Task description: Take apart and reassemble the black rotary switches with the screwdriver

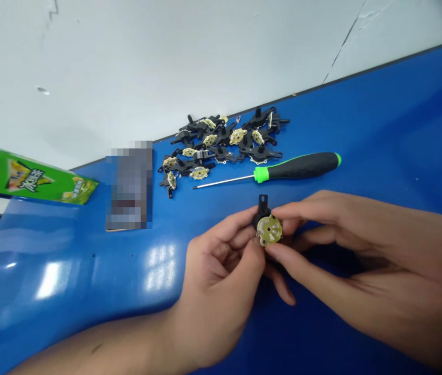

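A small black plastic part with a round brass plate (268,229), likely light and stiff, is pinched at its rim between the left hand (221,281) and right hand (341,245), over a glossy blue table (400,130).

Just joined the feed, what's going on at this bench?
A person holds a small black part with a brass-coloured plate between their left hand and right hand, above a blue bench. A heap of similar parts and a green-and-black screwdriver lie farther along the bench.
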### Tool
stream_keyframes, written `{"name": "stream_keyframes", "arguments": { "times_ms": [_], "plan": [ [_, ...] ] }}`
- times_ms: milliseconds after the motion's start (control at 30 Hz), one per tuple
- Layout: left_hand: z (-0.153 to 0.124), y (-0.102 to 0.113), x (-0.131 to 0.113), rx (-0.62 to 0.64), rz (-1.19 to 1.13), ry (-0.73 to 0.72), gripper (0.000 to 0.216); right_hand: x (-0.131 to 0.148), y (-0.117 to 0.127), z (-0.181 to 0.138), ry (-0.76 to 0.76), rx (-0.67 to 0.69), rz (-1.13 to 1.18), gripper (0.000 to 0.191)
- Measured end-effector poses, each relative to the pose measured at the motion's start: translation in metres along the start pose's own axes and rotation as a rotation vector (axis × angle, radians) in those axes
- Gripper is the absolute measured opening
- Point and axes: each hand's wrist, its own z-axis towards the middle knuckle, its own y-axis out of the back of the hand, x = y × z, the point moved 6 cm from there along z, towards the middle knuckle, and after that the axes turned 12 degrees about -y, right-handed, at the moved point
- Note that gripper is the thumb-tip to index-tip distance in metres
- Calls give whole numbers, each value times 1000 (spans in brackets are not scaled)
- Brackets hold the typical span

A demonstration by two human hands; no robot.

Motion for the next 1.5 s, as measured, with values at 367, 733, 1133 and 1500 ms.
{"name": "stream_keyframes", "arguments": {
  "times_ms": [367, 733, 1133, 1500],
  "plan": [
    [-3, 3, 4, 21, -74, -2, 26, -8, 1, 5, -129, -10, 181, 11],
    [0, -1, -3, 5, 15, 10, 9, 4, 7, 8, 104, -3, -19, 9],
    [-5, 1, 4, 38, -130, 85, 8, 7, 8, 8, 167, 21, -57, 15],
    [-2, 12, 1, -56, -175, 76, 9, 1, 11, 5, 120, -42, -114, 15]
  ]
}}
